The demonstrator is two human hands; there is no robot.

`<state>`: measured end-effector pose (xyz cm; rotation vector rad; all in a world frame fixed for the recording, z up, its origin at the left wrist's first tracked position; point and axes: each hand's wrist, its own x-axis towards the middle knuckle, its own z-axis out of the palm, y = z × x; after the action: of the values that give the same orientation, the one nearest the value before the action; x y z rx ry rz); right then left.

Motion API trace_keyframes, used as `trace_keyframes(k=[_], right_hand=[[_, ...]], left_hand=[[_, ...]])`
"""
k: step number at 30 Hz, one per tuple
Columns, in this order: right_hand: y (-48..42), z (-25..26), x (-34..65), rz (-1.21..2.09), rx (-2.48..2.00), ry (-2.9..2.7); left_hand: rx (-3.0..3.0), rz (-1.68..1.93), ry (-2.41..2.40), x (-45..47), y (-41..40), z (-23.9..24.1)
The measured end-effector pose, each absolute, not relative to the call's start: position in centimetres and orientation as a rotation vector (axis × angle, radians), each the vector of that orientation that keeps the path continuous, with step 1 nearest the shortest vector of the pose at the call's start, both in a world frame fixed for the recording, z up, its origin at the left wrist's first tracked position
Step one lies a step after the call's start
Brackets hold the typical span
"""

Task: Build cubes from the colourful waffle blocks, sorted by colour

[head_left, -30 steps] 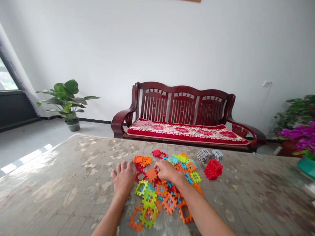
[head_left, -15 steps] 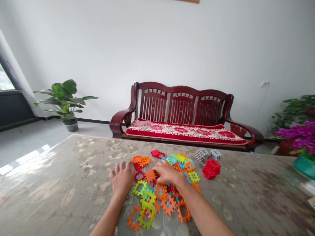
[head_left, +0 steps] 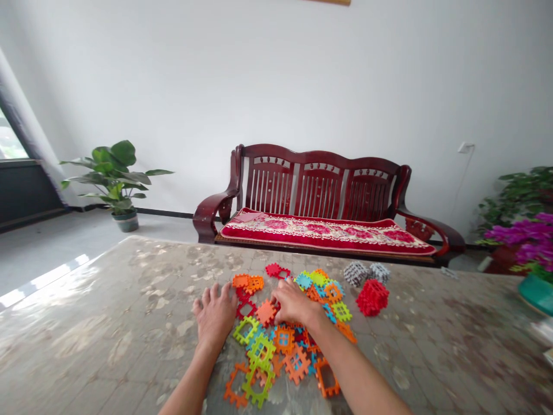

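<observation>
My left hand (head_left: 217, 311) lies palm down on the table at the left edge of a loose pile of toothed plastic building tiles, fingers spread, holding nothing. Over the middle of the pile, my right hand (head_left: 292, 302) pinches the right edge of a solid orange building tile (head_left: 265, 312), which looks slightly tilted. Its fingertips are partly hidden. Red tiles (head_left: 245, 305) lie between the two hands. Closer to me are green frame tiles (head_left: 261, 350) and orange window tiles (head_left: 297, 363). Several orange, green and blue tiles (head_left: 342, 312) lie beyond my right wrist.
A red toothed cube (head_left: 372, 297) and two grey toothed shapes (head_left: 356, 273) stand right of the pile. The patterned tablecloth (head_left: 108, 340) covers the table. Behind it is a wooden bench (head_left: 317, 190). A teal flowerpot (head_left: 536, 294) with purple flowers stands at the far right.
The solid orange tile has shifted slightly and its tilt has changed at my right fingertips. An orange frame tile by my right forearm has moved a little towards me. My left hand stays put.
</observation>
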<state>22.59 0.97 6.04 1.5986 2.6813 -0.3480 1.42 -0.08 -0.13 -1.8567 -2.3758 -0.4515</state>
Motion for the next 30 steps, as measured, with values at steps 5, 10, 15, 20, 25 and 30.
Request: trace_keyframes(k=[5,10,15,20,25,30], right_hand=[[0.3,5.7,23.3,-0.254,1.628,2.822],[-0.6,5.2,24.9,-0.240,1.853,3.004],[-1.5,4.3,27.1,-0.212,2.223,3.061],[-2.5,3.5,29.4,-0.170,2.461,2.848],[-3.1,2.2,30.8,-0.363,2.563,2.634],[-3.0,1.5,31.2,-0.515,2.590,2.605]], left_hand=[[-1.854,-0.437,-2.364,1.5,-0.2,0.0],[-1.852,-0.409,-2.387,1.6,-0.2,0.3],[-1.846,-0.402,-2.369,1.4,-0.1,-0.1],[-1.851,-0.384,-2.364,1.2,0.1,-0.4],[-1.858,-0.393,-2.377,1.2,0.1,-0.3],[-1.861,-0.396,-2.386,1.2,0.1,-0.3]])
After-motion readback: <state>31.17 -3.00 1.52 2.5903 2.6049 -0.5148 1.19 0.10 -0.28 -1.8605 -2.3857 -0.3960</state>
